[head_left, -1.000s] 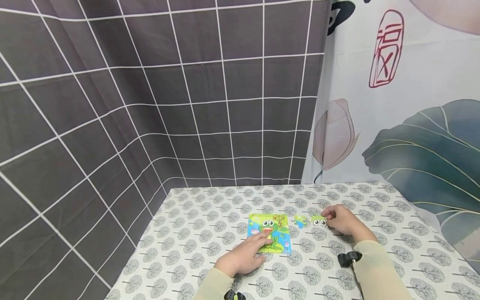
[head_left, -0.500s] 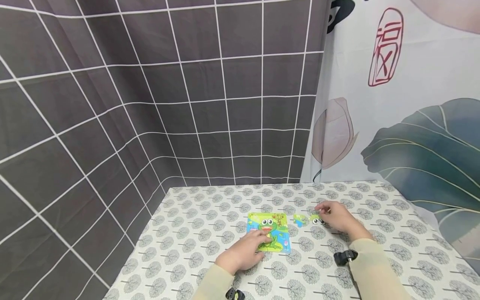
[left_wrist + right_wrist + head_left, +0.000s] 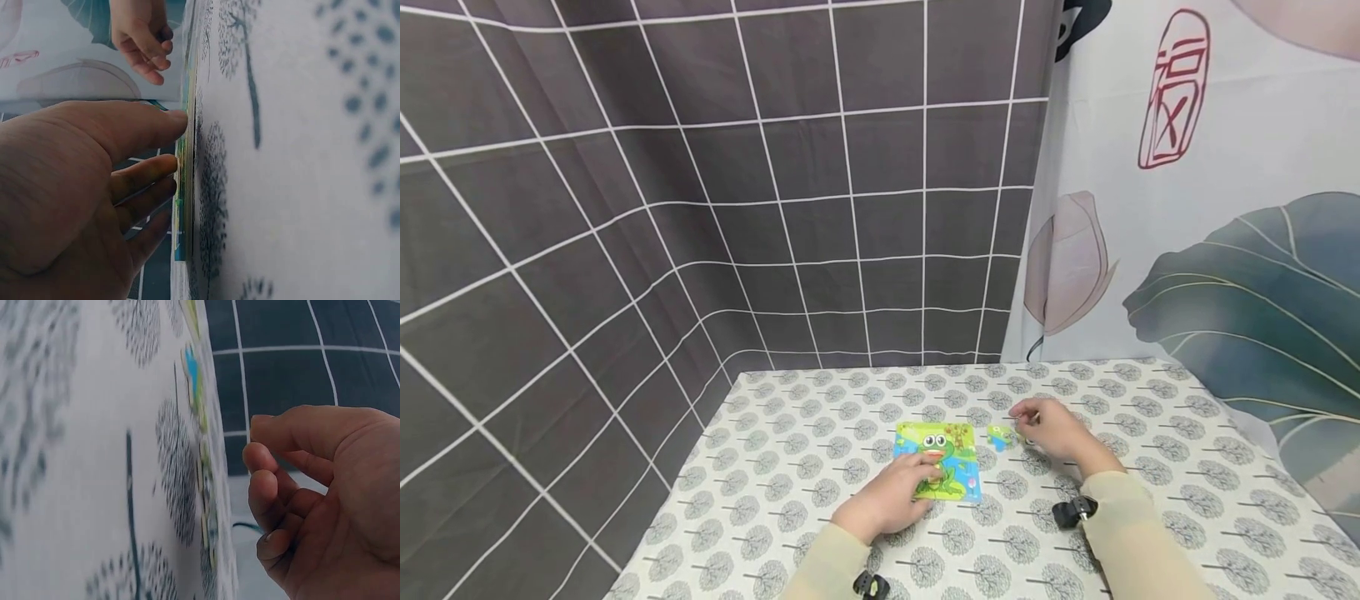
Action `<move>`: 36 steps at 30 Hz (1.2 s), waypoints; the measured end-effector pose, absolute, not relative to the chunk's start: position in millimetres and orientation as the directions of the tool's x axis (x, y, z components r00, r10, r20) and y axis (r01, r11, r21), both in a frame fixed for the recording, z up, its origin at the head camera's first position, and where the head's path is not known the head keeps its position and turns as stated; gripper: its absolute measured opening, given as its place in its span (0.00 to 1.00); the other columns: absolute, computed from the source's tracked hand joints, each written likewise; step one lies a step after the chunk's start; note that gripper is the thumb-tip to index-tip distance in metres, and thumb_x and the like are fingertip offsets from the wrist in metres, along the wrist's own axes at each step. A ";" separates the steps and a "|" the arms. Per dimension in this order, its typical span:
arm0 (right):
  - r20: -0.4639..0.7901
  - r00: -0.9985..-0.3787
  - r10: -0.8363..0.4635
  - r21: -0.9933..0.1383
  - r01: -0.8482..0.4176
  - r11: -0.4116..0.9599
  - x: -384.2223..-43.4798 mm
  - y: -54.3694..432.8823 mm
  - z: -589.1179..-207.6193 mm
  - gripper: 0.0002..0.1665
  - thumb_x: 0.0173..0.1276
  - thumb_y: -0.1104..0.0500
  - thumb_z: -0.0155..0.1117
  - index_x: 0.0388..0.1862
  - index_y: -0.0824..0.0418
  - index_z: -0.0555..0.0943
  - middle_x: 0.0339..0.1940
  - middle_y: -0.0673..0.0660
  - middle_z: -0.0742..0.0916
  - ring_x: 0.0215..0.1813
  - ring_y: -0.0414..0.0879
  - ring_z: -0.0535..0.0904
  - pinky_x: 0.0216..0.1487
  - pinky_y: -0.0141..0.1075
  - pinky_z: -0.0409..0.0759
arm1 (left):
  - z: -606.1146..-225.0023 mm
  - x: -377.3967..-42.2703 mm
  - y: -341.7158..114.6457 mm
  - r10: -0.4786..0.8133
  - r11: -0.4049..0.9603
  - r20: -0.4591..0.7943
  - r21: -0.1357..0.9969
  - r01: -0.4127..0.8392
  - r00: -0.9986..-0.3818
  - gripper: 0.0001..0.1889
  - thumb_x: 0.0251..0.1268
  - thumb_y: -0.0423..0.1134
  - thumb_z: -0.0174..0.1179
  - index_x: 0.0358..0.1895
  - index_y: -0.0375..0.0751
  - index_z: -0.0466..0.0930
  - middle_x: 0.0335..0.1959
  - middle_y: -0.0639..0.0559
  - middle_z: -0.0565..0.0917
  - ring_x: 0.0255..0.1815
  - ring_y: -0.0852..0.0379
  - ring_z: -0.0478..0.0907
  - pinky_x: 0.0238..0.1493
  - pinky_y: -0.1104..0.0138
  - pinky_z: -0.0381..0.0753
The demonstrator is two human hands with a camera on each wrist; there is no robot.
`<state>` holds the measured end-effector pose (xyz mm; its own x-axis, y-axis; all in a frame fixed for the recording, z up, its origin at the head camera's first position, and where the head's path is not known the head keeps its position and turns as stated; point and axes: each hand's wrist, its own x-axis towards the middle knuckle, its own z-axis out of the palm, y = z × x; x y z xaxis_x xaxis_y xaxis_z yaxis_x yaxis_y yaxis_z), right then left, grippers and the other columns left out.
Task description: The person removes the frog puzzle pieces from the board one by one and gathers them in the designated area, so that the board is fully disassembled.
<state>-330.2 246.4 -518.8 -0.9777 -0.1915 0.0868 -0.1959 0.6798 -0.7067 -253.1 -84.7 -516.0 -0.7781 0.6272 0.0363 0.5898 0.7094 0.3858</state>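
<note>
Your frog puzzle (image 3: pixel 953 454) lies flat on the worktop (image 3: pixel 812 550), near the far edge and roughly midway between the far corners. Change noted: over the last second your right hand (image 3: pixel 1052 429) has shifted leftward, towards the puzzle, and in the head view now covers the eye piece (image 3: pixel 209 512); judged from this, handling is under way but no piece is yet lifted. The frog's head points to the far edge, upright; the board looks about square, so no long axis can be established. Your left fingers, extended and ungrasping, rest on its lower left part. The blue-green piece (image 3: pixel 999 437) lies apart, towards the far right corner, blue side facing the near edge. Your right fingers are loosely curled, empty, above the pieces.
</note>
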 end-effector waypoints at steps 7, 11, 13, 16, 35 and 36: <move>0.094 -0.969 -0.229 -0.711 -0.226 0.665 -336.9 235.3 -517.9 0.17 0.67 0.66 0.68 0.55 0.66 0.85 0.37 0.52 0.83 0.40 0.47 0.79 0.36 0.37 0.83 | -516.0 -252.8 -76.8 0.619 0.706 0.016 0.428 0.564 -0.786 0.27 0.72 0.42 0.65 0.73 0.53 0.76 0.82 0.58 0.64 0.82 0.47 0.59 0.80 0.47 0.63; 0.083 -0.966 -0.244 -0.721 -0.227 0.655 -339.4 228.2 -519.8 0.18 0.66 0.65 0.70 0.55 0.66 0.84 0.37 0.52 0.83 0.40 0.47 0.79 0.38 0.36 0.84 | -515.8 -252.1 -71.1 0.619 0.707 -0.003 0.437 0.556 -0.785 0.28 0.72 0.44 0.65 0.74 0.53 0.75 0.82 0.56 0.63 0.82 0.49 0.58 0.80 0.46 0.62; 0.084 -0.963 -0.256 -0.715 -0.237 0.658 -340.4 222.8 -520.4 0.18 0.66 0.64 0.72 0.55 0.66 0.84 0.37 0.52 0.83 0.40 0.46 0.79 0.40 0.36 0.84 | -516.0 -251.4 -68.6 0.620 0.708 -0.015 0.440 0.552 -0.784 0.28 0.73 0.45 0.65 0.75 0.54 0.74 0.82 0.55 0.62 0.83 0.50 0.57 0.80 0.48 0.62; 0.086 -0.961 -0.264 -0.698 -0.247 0.672 -341.7 212.8 -519.4 0.18 0.65 0.63 0.73 0.53 0.66 0.85 0.36 0.51 0.83 0.38 0.46 0.79 0.40 0.38 0.83 | -516.4 -250.7 -65.1 0.630 0.703 -0.027 0.445 0.555 -0.776 0.29 0.73 0.45 0.64 0.76 0.54 0.73 0.83 0.56 0.62 0.83 0.53 0.56 0.79 0.52 0.65; 0.017 -0.952 -0.306 -0.597 -0.255 0.761 -345.6 161.2 -513.2 0.20 0.59 0.60 0.81 0.50 0.61 0.87 0.35 0.49 0.84 0.38 0.44 0.78 0.48 0.44 0.83 | -523.0 -250.4 -61.1 0.679 0.691 -0.041 0.373 0.619 -0.733 0.34 0.72 0.48 0.66 0.79 0.50 0.69 0.84 0.54 0.60 0.83 0.50 0.57 0.79 0.53 0.64; 0.017 -0.950 -0.311 -0.591 -0.261 0.764 -345.4 160.5 -513.4 0.20 0.59 0.60 0.81 0.49 0.61 0.87 0.34 0.49 0.83 0.38 0.44 0.78 0.48 0.45 0.83 | -522.7 -250.3 -60.7 0.679 0.691 -0.043 0.375 0.618 -0.733 0.34 0.72 0.48 0.66 0.79 0.50 0.69 0.84 0.54 0.60 0.83 0.50 0.57 0.80 0.54 0.64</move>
